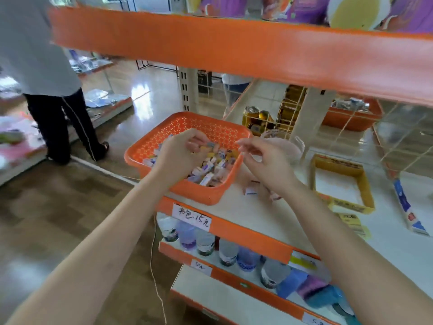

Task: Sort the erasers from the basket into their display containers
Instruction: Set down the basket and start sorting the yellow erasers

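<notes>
An orange perforated basket [210, 125] sits at the left end of the white shelf, with several small wrapped erasers [215, 167] piled in it. Above the pile, my left hand [180, 153] has its fingers curled and pinches a few erasers [209, 145] at the fingertips. My right hand [264, 160] hovers over the basket's right rim with fingers loosely curled and nothing seen in it. A clear round container [288, 146] stands just behind that hand. A yellow open display box [342, 184] lies to the right. Loose erasers [253, 188] lie on the shelf beside the basket.
An orange shelf beam [234, 48] crosses overhead. Bottles [225, 252] fill the shelf below. Cans [255, 118] and a second orange basket [351, 118] stand behind a wire grid. A long flat packet [407, 207] lies at the far right. Another person [46, 90] stands on the left.
</notes>
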